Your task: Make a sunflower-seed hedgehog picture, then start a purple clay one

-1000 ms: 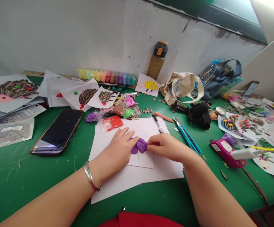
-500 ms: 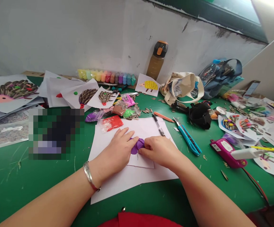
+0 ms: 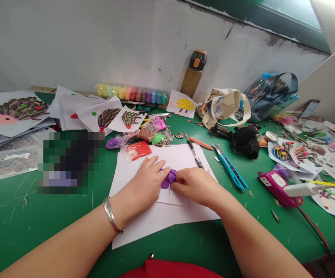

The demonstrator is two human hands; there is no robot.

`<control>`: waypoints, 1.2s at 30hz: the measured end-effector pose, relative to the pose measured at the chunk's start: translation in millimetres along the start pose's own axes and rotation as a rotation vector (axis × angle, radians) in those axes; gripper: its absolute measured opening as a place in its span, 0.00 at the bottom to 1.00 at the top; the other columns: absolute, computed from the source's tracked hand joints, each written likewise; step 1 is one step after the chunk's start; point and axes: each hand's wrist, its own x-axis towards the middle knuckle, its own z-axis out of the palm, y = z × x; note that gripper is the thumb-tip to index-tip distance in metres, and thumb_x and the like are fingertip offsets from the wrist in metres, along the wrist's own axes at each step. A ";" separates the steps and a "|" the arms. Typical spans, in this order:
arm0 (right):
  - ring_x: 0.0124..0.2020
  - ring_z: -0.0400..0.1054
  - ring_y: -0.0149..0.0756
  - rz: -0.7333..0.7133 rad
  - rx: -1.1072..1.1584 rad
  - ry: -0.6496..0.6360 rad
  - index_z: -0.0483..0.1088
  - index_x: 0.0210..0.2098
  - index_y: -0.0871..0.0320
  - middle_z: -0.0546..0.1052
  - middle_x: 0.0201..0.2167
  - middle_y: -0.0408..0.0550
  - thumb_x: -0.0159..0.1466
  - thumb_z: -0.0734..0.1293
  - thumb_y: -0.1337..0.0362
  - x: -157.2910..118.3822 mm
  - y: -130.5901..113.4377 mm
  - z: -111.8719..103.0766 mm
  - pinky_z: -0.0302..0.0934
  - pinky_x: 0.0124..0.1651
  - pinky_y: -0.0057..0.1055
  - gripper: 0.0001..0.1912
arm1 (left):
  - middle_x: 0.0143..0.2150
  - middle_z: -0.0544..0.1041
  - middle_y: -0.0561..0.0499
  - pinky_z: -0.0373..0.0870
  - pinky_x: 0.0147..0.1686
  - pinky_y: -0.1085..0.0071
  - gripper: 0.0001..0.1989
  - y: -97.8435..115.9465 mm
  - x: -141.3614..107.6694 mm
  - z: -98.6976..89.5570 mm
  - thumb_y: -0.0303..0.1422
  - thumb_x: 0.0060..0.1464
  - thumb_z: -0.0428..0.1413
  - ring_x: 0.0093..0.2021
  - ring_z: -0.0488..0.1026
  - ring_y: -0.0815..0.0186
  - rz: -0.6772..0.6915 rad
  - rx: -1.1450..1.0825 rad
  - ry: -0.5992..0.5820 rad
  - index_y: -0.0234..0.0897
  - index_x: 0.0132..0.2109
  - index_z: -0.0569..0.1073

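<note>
A purple clay shape (image 3: 168, 178) lies on a small white sheet (image 3: 175, 199), on top of a larger white paper (image 3: 132, 227). My left hand (image 3: 144, 185) rests flat with fingers spread on the paper, its fingertips beside the clay's left edge. From the right, my right hand (image 3: 195, 183) has its fingers curled against the clay's right edge; whatever its fingertips pinch is hidden. Beyond my left hand sits a packet of red clay (image 3: 138, 150). A black pen (image 3: 195, 153) lies at the paper's upper right.
An orange tool (image 3: 201, 143) and a blue cutter (image 3: 230, 168) lie to the right, near a magenta glue gun (image 3: 279, 188). Clay packets, seeds, a bottle (image 3: 194, 73), a cloth bag (image 3: 224, 106) and hedgehog pictures (image 3: 19, 112) stand or lie farther back and left.
The view has shifted slightly. Both hands stay in nearly the same place at the purple clay.
</note>
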 end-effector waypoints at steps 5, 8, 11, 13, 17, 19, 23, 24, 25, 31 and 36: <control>0.25 0.62 0.33 0.020 -0.112 0.030 0.70 0.24 0.56 0.75 0.24 0.45 0.64 0.62 0.56 3.8 -11.1 5.4 0.41 0.27 0.30 0.15 | 0.58 0.70 0.39 0.59 0.62 0.43 0.25 1.0 0.3 -3.1 0.17 0.54 0.47 0.62 0.60 0.49 0.005 -0.039 0.029 0.34 0.58 0.71; 0.26 0.62 0.34 0.029 -0.086 0.031 0.71 0.25 0.56 0.75 0.25 0.46 0.65 0.62 0.55 4.0 -9.8 2.5 0.41 0.27 0.30 0.17 | 0.58 0.70 0.39 0.60 0.62 0.43 0.24 0.5 -0.2 -2.5 0.18 0.56 0.47 0.62 0.60 0.49 0.006 -0.047 0.038 0.35 0.58 0.71; 0.25 0.59 0.31 0.021 0.088 -0.044 0.70 0.24 0.56 0.72 0.22 0.43 0.68 0.58 0.51 2.0 -1.0 -3.9 0.45 0.26 0.29 0.22 | 0.59 0.70 0.38 0.60 0.62 0.42 0.25 -0.9 -1.0 1.6 0.18 0.55 0.47 0.63 0.60 0.48 0.002 -0.039 0.051 0.35 0.58 0.71; 0.24 0.57 0.29 0.008 0.200 -0.099 0.68 0.24 0.56 0.70 0.21 0.40 0.68 0.58 0.51 -0.2 6.0 -8.2 0.46 0.26 0.28 0.22 | 0.59 0.70 0.39 0.60 0.62 0.43 0.27 -1.9 -1.5 4.8 0.17 0.53 0.47 0.63 0.59 0.48 0.002 -0.027 0.063 0.35 0.58 0.71; 0.23 0.55 0.28 0.028 0.173 -0.070 0.64 0.21 0.56 0.68 0.20 0.39 0.63 0.63 0.56 -2.6 11.5 -10.7 0.44 0.25 0.28 0.16 | 0.60 0.69 0.40 0.60 0.62 0.44 0.29 -2.8 -2.0 7.6 0.15 0.51 0.47 0.63 0.58 0.47 0.003 0.008 0.054 0.34 0.59 0.70; 0.22 0.55 0.29 0.040 0.085 -0.036 0.63 0.20 0.57 0.68 0.19 0.40 0.63 0.63 0.55 -1.7 8.2 -8.1 0.43 0.25 0.29 0.18 | 0.60 0.69 0.40 0.60 0.62 0.45 0.29 -2.7 -1.9 7.0 0.15 0.50 0.47 0.64 0.57 0.47 0.000 0.015 0.043 0.33 0.59 0.70; 0.23 0.57 0.31 0.051 -0.078 -0.009 0.65 0.21 0.56 0.71 0.21 0.43 0.63 0.62 0.52 2.2 -4.1 0.3 0.40 0.26 0.30 0.19 | 0.60 0.69 0.40 0.60 0.62 0.45 0.29 -1.5 -1.4 3.3 0.15 0.50 0.47 0.63 0.57 0.48 -0.004 0.006 0.033 0.35 0.58 0.70; 0.23 0.58 0.32 0.054 -0.104 -0.001 0.65 0.21 0.56 0.71 0.21 0.44 0.63 0.62 0.52 2.8 -6.2 1.7 0.40 0.26 0.31 0.19 | 0.60 0.69 0.40 0.60 0.61 0.45 0.29 -1.0 -1.2 2.1 0.15 0.50 0.46 0.63 0.58 0.48 -0.004 0.004 0.026 0.35 0.58 0.70; 0.24 0.58 0.32 0.055 -0.116 0.004 0.65 0.21 0.56 0.72 0.22 0.44 0.63 0.62 0.52 3.1 -7.4 2.3 0.40 0.26 0.31 0.19 | 0.60 0.69 0.40 0.60 0.61 0.44 0.29 -0.4 -1.0 0.7 0.15 0.51 0.46 0.63 0.58 0.48 -0.003 0.001 0.014 0.34 0.59 0.70; 0.23 0.56 0.30 0.084 0.202 0.018 0.65 0.20 0.57 0.66 0.19 0.40 0.65 0.60 0.48 -3.7 12.1 -15.8 0.46 0.25 0.29 0.24 | 0.61 0.68 0.37 0.60 0.62 0.41 0.29 1.8 0.3 -4.0 0.15 0.52 0.46 0.63 0.57 0.46 -0.013 -0.021 -0.018 0.32 0.60 0.70; 0.34 0.67 0.34 0.019 0.282 0.122 0.77 0.37 0.55 0.76 0.33 0.44 0.67 0.59 0.60 -14.1 31.6 -28.5 0.59 0.36 0.29 0.15 | 0.62 0.67 0.39 0.60 0.62 0.42 0.31 -0.7 -0.2 -0.7 0.14 0.52 0.45 0.64 0.56 0.46 -0.016 -0.024 -0.033 0.34 0.60 0.69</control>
